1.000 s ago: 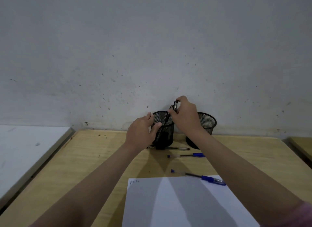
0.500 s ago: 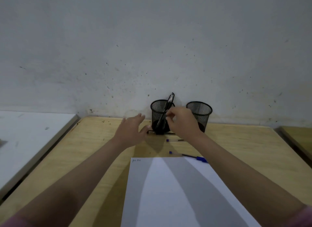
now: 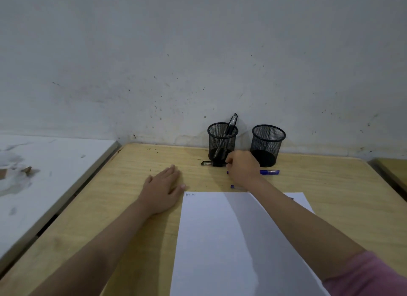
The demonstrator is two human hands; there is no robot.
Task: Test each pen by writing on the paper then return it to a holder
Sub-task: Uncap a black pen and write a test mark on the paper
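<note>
Your right hand (image 3: 242,169) curls its fingers onto the black pen (image 3: 212,163) lying on the wooden desk (image 3: 132,185), just left of your knuckles, below the left black mesh holder (image 3: 222,141). Your left hand (image 3: 161,191) lies flat, fingers spread, holding nothing. A tiny unreadable scribble marks the white paper sheet (image 3: 220,240) near your wrist.

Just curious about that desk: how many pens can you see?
4: a black pen in the left holder, a black pen lying at its base, a blue pen beyond the right hand, another blue pen mostly hidden by the wrist.

Black mesh holders (image 3: 222,139), white paper (image 3: 220,240), blue pen (image 3: 269,172).
</note>
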